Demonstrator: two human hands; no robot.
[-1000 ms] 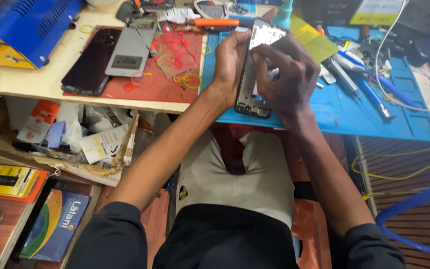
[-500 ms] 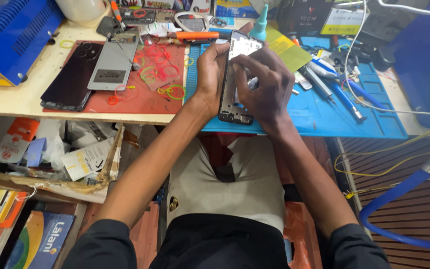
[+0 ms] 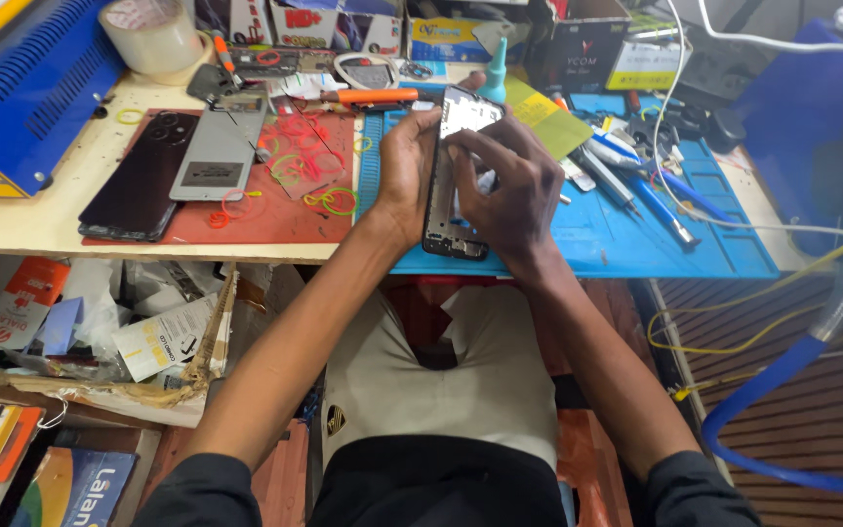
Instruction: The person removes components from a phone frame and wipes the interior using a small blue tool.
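Observation:
An opened phone body (image 3: 453, 229), black-framed with a pale metal plate at its far end, lies on the blue work mat (image 3: 636, 244). My left hand (image 3: 408, 171) grips its left edge, fingers curled over the top. My right hand (image 3: 511, 185) presses on its right side, fingertips on the inner parts; what lies under the palm is hidden.
A red mat (image 3: 275, 210) holds a black phone (image 3: 139, 181), a grey back panel (image 3: 217, 151) and loose rubber bands. Tweezers and blue tools (image 3: 636, 181) lie right of the hands. Tape roll (image 3: 151, 37), blue machine (image 3: 21, 93), boxes at back. Cables and hose at right.
The view has shifted, so the bench sits lower and nearer in frame. Both hands stay on the phone body, with the right hand's fingers moved slightly over it.

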